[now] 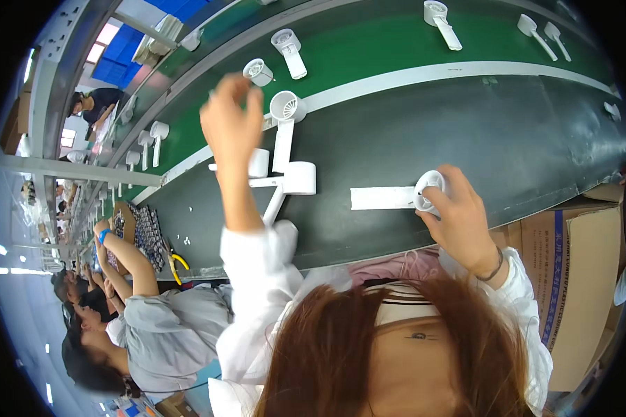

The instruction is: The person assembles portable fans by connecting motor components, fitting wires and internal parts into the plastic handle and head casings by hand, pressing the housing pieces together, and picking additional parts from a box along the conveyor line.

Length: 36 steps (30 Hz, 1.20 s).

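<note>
My right hand (462, 219) grips the round head of a white plastic fan housing (382, 198), with fingers at its rim. Its flat handle points left over the dark work surface. Raised by the green belt's near edge is my left hand (233, 128), thumb and fingers apart, slightly blurred, with nothing visible in it. Just beyond its fingertips lies a round white part (258, 72) on the belt. Beside my left forearm are a housing with a slotted round head (285, 108), another housing (300, 178) and a white piece (259, 163) partly hidden by my wrist.
The green conveyor belt (375, 45) carries several white housings, including one with a long handle (289, 52). Yellow-handled pliers (179, 267) lie at the surface's left end. A co-worker in grey (170, 333) sits at my left. Cardboard boxes (584, 299) stand at right.
</note>
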Tool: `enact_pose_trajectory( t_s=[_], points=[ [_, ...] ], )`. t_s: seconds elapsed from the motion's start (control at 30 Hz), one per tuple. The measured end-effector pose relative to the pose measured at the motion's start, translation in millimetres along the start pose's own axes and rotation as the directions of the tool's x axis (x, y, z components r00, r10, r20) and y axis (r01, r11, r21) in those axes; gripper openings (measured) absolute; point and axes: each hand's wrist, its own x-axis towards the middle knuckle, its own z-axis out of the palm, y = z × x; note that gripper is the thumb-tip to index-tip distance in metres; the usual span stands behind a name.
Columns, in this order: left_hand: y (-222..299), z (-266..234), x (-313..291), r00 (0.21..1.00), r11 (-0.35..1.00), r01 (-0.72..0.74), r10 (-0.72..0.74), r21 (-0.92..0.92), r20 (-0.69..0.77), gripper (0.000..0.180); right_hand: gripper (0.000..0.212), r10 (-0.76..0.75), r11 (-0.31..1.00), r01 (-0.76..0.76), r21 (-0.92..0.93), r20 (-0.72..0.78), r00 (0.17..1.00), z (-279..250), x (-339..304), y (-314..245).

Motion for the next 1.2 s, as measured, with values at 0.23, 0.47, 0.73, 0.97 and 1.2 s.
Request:
enact_pose_trajectory(
  t_s=[0.23, 0.47, 0.73, 0.97, 1.2],
  points=[
    [-192.4, 103.6, 123.2, 0.783, 0.866, -0.189, -0.151, 0.462, 0.604, 0.098, 0.030, -0.053, 0.998, 0.053, 0.039, 0.010, 0.999, -0.6, -6.9, -3.3],
    [-124.9, 89.7, 127.7, 0.928, 0.856, -0.064, -0.138, 0.514, 0.347, 0.063, 0.020, -0.063, 0.997, 0.060, 0.050, 0.049, 0.997, 0.8, -13.8, 9.3],
    [66.5, 80.5, -9.2, 0.550, 0.860, -0.510, 0.335, -0.010, 0.765, 0.083, 0.025, -0.111, 0.989, 0.113, 0.097, -0.020, 0.994, 0.3, -5.7, 12.8],
    [117.9, 112.2, -35.3, 0.520, 0.746, -0.485, 0.666, -0.456, 0.536, 0.070, 0.027, -0.280, 0.920, 0.271, 0.282, -0.007, 0.960, -6.5, 12.2, 42.8],
    [326.7, 147.5, -24.3, 0.126, 0.158, -0.498, 0.986, -0.853, 0.110, 0.048, 0.034, -0.480, 0.317, -0.128, 0.940, 0.275, 0.833, 6.9, 51.7, 130.3]
  ],
)
